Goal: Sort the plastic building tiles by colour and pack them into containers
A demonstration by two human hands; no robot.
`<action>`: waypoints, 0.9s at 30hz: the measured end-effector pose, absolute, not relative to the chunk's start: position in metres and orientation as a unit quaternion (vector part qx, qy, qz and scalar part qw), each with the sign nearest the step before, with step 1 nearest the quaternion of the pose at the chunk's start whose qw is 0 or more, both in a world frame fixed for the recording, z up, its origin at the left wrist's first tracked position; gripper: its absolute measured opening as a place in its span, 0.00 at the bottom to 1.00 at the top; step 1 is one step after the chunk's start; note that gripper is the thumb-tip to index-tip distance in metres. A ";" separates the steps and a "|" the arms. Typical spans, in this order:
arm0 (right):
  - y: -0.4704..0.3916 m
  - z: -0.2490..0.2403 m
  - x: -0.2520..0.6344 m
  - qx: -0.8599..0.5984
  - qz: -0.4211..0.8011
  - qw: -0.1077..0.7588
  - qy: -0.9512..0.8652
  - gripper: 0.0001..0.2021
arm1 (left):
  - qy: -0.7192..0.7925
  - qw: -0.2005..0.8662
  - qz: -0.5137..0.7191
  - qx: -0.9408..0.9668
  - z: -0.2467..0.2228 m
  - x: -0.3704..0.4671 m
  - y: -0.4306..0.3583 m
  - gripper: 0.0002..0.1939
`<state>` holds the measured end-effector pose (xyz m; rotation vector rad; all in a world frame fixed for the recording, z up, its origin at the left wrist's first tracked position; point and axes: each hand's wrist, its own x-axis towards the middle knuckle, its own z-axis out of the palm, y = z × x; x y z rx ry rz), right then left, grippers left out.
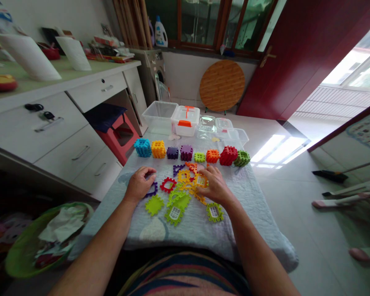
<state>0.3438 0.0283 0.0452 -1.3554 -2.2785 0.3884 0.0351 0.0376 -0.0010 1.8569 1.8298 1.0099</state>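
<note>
My left hand (pixel 140 183) is at the left of a loose pile of toothed plastic building panels, its fingers loosely curved with a gap to the thumb. Beside and partly under it lies a purple panel (pixel 154 189). My right hand (pixel 216 185) reaches over the pile, thumb and fingers on either side of a yellow window panel (pixel 200 180). Another yellow window panel (pixel 183 176) and a red frame panel (pixel 168 185) lie between the hands. Nearer me are a solid green panel (pixel 154 205), a green window panel (pixel 174 213) and another green window panel (pixel 215 212).
Behind the pile stands a row of colour-sorted panel stacks, from a blue stack (pixel 142 148) to a dark green stack (pixel 242 158). Clear plastic boxes (pixel 160 117) and a lidded box with orange clips (pixel 186 121) line the table's far edge. A red stool (pixel 119 135) stands left.
</note>
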 end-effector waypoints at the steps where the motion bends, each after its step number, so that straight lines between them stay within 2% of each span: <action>1: 0.030 0.044 0.335 -0.483 0.143 0.217 -0.836 0.22 | 0.643 0.174 0.356 0.656 -0.002 0.035 0.038 0.12; 4: 0.033 0.037 0.318 -0.462 0.146 0.185 -0.855 0.21 | 0.640 0.176 0.359 0.656 -0.004 0.033 0.039 0.11; 6: 0.034 0.035 0.318 -0.452 0.155 0.185 -0.859 0.25 | 0.642 0.175 0.360 0.654 -0.002 0.034 0.039 0.11; 9: 0.037 0.038 0.332 -0.449 0.181 0.245 -0.840 0.29 | 0.633 0.134 0.368 0.668 0.013 0.044 0.034 0.11; 12: 0.044 0.038 0.352 -0.462 0.202 0.326 -0.800 0.20 | 0.564 0.096 0.361 0.736 0.037 0.071 0.025 0.11; 14: 0.047 0.031 0.362 -0.483 0.209 0.361 -0.770 0.15 | 0.490 0.128 0.311 0.804 0.051 0.093 0.021 0.13; 16: 0.049 0.019 0.366 -0.511 0.207 0.382 -0.742 0.11 | 0.427 0.144 0.226 0.864 0.060 0.115 0.021 0.20; 18: 0.050 0.009 0.368 -0.534 0.196 0.399 -0.720 0.09 | 0.403 0.131 0.144 0.894 0.063 0.132 0.024 0.29; 20: 0.050 0.003 0.369 -0.551 0.175 0.418 -0.701 0.09 | 0.404 0.108 0.086 0.904 0.063 0.143 0.028 0.32; 27: 0.051 0.004 0.371 -0.574 0.155 0.443 -0.671 0.09 | 0.401 0.058 0.029 0.914 0.061 0.159 0.041 0.20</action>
